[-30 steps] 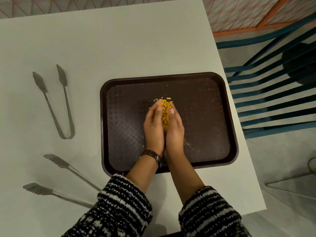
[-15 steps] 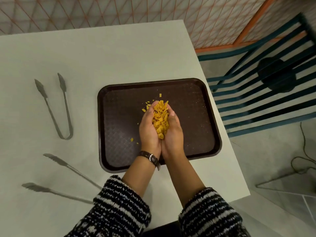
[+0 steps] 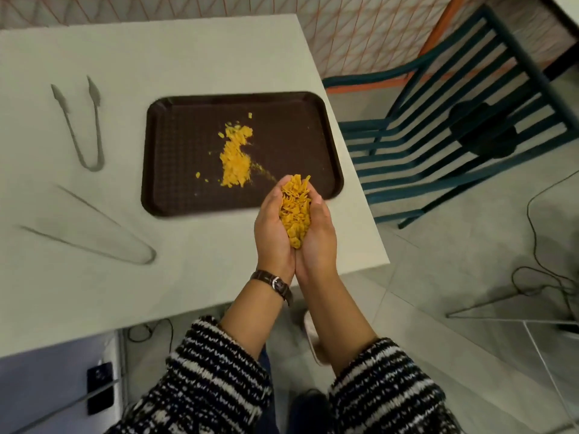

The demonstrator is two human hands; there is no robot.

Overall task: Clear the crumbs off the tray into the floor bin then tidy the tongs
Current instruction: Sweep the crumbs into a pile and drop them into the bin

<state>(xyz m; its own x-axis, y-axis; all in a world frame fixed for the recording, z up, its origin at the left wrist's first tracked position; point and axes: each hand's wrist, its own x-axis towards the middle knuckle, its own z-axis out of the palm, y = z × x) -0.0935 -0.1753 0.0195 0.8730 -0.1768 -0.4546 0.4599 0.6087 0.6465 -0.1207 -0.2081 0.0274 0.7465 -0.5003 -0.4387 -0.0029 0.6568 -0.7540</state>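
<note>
My left hand [image 3: 272, 228] and my right hand [image 3: 319, 233] are cupped together, holding a heap of yellow crumbs [image 3: 295, 205] between the palms. They hover above the table's near right part, just in front of the dark brown tray [image 3: 175, 158]. A smaller pile of yellow crumbs [image 3: 235, 158] lies on the tray's middle. Two metal tongs lie left of the tray: one pair of tongs [image 3: 82, 126] farther back, another pair of tongs [image 3: 94, 233] nearer me. No bin is in view.
The white table [image 3: 188, 57] ends at its right edge close to my hands. A teal slatted chair [image 3: 454, 120] stands to the right on the grey floor. Cables [image 3: 539, 245] and a wire frame [image 3: 517, 321] lie on the floor at right.
My cupped hands have lifted off the tray with crumbs and drawn back toward me and to the right. A leftover pile now shows on the tray.
</note>
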